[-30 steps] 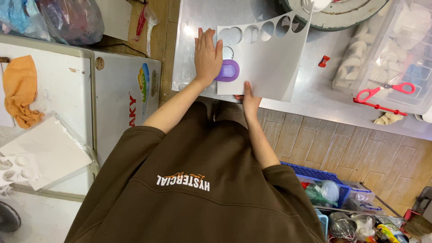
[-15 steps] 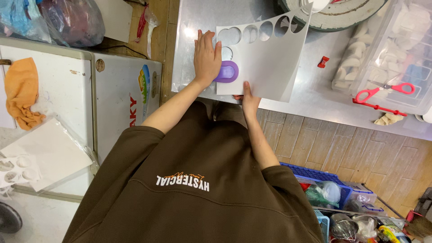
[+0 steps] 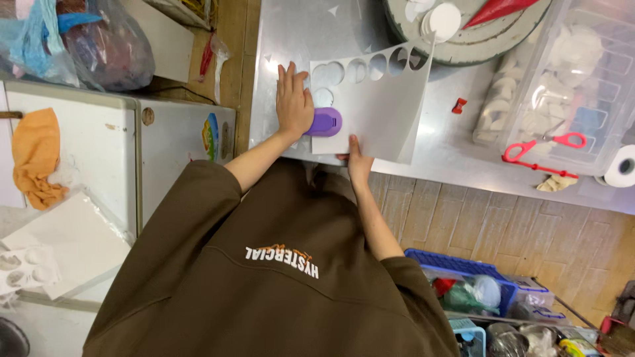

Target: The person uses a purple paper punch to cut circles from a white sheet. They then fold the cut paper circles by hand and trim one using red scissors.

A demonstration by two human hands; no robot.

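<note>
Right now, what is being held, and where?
The right hand pinches the white sheet at its near edge; the left hand lies flat on the purple punch.

Two hands (image 3: 294, 99), one purple punch (image 3: 324, 121), one sheet (image 3: 380, 109), five full holes (image 3: 327, 75).

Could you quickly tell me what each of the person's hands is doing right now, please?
Left hand: open, palm pressed flat on the purple hole punch.
Right hand: gripping the near edge of the white sheet.
</note>
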